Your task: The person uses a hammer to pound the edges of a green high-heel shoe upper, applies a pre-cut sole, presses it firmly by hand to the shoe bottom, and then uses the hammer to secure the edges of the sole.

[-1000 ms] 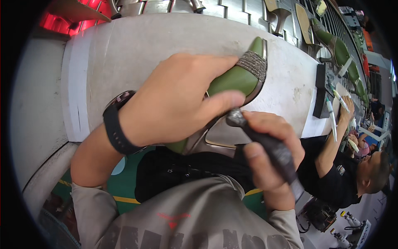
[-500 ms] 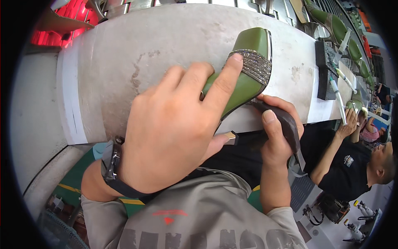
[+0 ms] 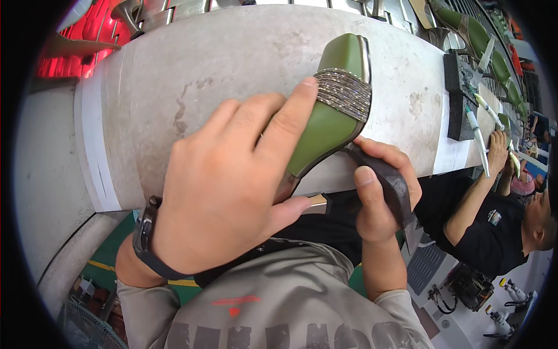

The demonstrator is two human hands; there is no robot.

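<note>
A green square-toed shoe points away from me above the pale work surface, tilted a little to the right. A band of glittering dark strands wraps across its front. My left hand lies over the shoe's left side with fingers stretched out, the index fingertip at the band's left edge. Its palm hides part of the shoe's rear. Beside the sole, my right hand is closed round a dark curved piece, thumb on top. Whether this piece is joined to the shoe I cannot tell.
The pale work surface spreads beyond my hands. To the right, a dark block stands beside syringe-like tubes. More green shoes line a slatted conveyor. A co-worker in black works at far right. Red light glows at upper left.
The shoe and both hands have shifted slightly left. My left index fingertip has moved from on top of the band to its left edge. The co-worker's hands have moved a little.
</note>
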